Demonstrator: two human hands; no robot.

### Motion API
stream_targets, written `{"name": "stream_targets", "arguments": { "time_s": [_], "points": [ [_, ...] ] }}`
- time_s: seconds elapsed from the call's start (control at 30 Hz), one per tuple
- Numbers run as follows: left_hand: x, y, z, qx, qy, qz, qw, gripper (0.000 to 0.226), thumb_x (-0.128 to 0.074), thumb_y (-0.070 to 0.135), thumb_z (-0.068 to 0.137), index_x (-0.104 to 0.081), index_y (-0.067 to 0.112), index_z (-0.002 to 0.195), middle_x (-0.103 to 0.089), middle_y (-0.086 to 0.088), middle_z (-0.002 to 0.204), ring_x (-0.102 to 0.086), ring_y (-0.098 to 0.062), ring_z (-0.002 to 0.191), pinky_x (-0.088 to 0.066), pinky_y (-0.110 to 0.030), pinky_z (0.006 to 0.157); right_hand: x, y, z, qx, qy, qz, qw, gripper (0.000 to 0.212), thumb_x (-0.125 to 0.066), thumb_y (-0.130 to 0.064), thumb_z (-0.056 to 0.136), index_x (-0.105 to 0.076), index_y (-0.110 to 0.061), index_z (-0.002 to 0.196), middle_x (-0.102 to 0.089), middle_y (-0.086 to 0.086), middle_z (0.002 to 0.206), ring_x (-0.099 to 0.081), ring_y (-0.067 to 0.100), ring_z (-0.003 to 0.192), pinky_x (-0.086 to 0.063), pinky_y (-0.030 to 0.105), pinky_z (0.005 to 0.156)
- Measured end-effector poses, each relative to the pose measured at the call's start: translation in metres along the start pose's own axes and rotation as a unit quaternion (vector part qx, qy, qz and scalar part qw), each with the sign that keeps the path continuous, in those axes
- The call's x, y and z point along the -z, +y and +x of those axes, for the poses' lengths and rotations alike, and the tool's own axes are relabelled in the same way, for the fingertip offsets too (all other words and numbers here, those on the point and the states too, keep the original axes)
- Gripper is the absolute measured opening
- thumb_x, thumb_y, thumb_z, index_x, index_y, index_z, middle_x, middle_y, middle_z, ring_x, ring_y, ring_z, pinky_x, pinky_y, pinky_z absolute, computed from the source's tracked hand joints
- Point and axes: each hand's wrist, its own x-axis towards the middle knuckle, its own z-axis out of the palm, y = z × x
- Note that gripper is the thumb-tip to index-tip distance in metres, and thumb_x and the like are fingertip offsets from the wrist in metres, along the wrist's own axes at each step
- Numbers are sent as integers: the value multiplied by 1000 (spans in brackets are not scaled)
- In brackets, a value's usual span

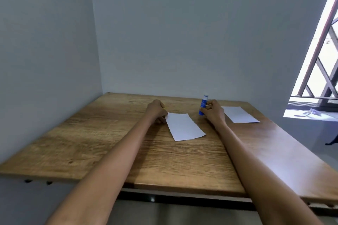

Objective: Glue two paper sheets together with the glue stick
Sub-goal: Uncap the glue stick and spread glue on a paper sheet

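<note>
Head view: both forearms reach fwd over a wooden desk (pixel 91 133) set into a corner of grey walls.

Right hand (pixel 214 112) has its grip closed round a blue glue stick (pixel 203 105), fingers and thumb curled on the mid/lower barrel. Stick stands nearly upright, tilted a little, white cap end up above the grip, blue base below the grip and at or just above the desk; can't tell if it touches. Stick sits on the left side of the right hand, toward the middle of the desk.

Left hand (pixel 156 110) rests on the desk w/ fingers curled under, knuckles up. Its grip looks closed on the far-left corner of the near paper sheet (pixel 184 127), but whether it pinches the corner or only presses it can't be told; fingertips are hidden under the hand.

Near sheet lies flat, white, skewed, running from the left grip toward the person and to the right. It lies between the two hands, below and left of the glue stick, close to the stick's base but not under it.

Second paper sheet (pixel 238 114) lies flat just right of the right hand, its near-left corner partly hidden behind the hand. Well apart from the left grip.

Window (pixel 321 56) w/ brown lattice bars at far right, bright outside.
</note>
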Motion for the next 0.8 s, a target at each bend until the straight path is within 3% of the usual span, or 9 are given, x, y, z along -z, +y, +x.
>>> {"name": "stream_targets", "arguments": {
  "time_s": [0.3,0.4,0.5,0.63,0.8],
  "points": [
    [42,-21,-50,39,-67,120,990,13,-59,10,83,-49,15,78,-60,-2,66,-50,-13,53,-39,-22,47,1,-3,-6,5,-22,-47,999,36,-70,-23,83,-58,-8,112,-65,9,110,-59,24,101,-40,31,75],
    [50,-29,-61,-22,-31,174,984,11,-60,21,86,-56,11,90,-66,-8,89,-59,-22,76,-45,-30,63,2,-5,-7,8,-24,-43,999,32,-70,-21,82,-58,-9,108,-66,9,107,-59,22,97,-42,31,75],
    [54,-39,-71,-163,7,250,954,21,-56,22,89,-60,8,104,-59,-10,111,-55,-25,103,-41,-31,81,2,-5,-11,22,-26,-41,999,30,-70,-20,82,-58,-9,107,-67,8,105,-60,22,96,-44,33,78],
    [52,-56,-83,-230,-78,299,923,28,-47,36,95,-59,18,112,-57,-2,119,-53,-19,108,-42,-34,90,4,-7,-19,28,-29,-36,999,32,-71,-19,81,-58,-9,108,-66,7,104,-60,21,94,-45,32,77],
    [53,-63,-96,-242,-73,275,928,34,-43,41,95,-63,19,111,-59,3,115,-55,-16,103,-41,-31,82,8,-12,-34,28,-27,-23,999,28,-73,-20,81,-57,-13,104,-65,3,99,-60,17,86,-40,25,66]
  ]
}}
